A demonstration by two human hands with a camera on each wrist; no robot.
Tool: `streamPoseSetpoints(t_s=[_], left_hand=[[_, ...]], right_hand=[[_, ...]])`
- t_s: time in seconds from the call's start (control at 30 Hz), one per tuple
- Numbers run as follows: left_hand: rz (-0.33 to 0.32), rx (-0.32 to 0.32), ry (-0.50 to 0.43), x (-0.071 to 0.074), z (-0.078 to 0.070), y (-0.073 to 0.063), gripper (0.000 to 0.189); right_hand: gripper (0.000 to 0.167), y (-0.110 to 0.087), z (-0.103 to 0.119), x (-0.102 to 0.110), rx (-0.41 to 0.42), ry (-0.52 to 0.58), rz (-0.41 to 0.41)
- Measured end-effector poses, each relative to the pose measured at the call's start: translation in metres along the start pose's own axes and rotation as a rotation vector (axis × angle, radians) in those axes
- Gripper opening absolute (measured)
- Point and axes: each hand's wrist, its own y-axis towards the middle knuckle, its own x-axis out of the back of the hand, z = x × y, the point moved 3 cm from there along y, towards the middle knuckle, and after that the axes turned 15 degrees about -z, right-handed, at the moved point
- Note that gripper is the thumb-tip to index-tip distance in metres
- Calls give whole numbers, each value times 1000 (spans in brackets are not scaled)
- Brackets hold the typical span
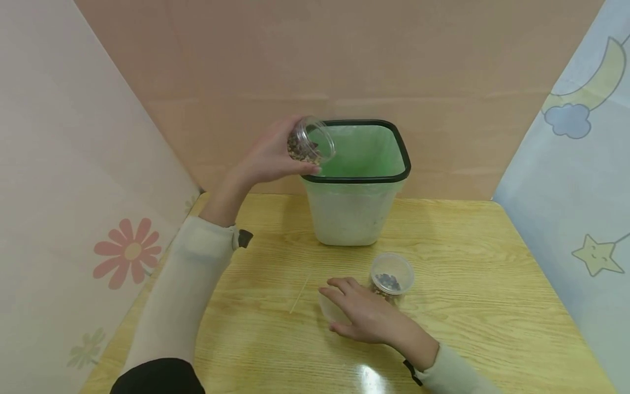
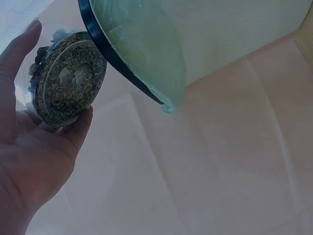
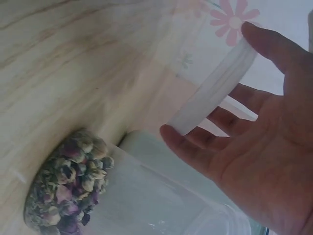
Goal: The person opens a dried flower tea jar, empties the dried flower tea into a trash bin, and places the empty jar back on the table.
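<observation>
A pinkish back panel [image 1: 443, 65] stands behind the bin; a flower-printed panel [image 1: 64, 164] is on the left of the bin, and one printed with a moon, cloud and star [image 1: 581, 186] on the right. A wood-grain table [image 1: 472, 284] supports the bin [image 1: 349, 213], which has a black rim [image 1: 359, 179] and a green liner [image 1: 374, 150]. The left hand [image 1: 270, 156], at the left side of the bin's rim, grasps a clear open jar [image 1: 299, 143], fingers and thumb around its wall. This jar is tilted on its side, mouth turned toward the bin's opening; contact with the rim cannot be determined. Dried plant material is visible inside it. The right hand [image 1: 366, 314], in front of the bin, grips a translucent lid [image 1: 331, 309] by its edge between thumb and fingers. Just beside that hand, in front of the bin, a second jar [image 1: 392, 273] stands upright, with dried buds [image 3: 71, 183] in its lower part. A thin pale strip [image 1: 300, 293] lies on the table, in front of the bin and to its left.
</observation>
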Motion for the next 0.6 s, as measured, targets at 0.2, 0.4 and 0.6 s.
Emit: streamPoseSetpoints(t_s=[0.2,0.4,0.6], left_hand=[[22,6,19,-6,-1,8,99],[38,3,44,-12,-3,14,100],[57,19,82,-14,-5,17,100]], right_hand=[[66,-2,-5,-8,-38,-23,75],[67,-3,-8,-18,-70,-27,140],[65,-3,-8,-23,-42,-62,166]])
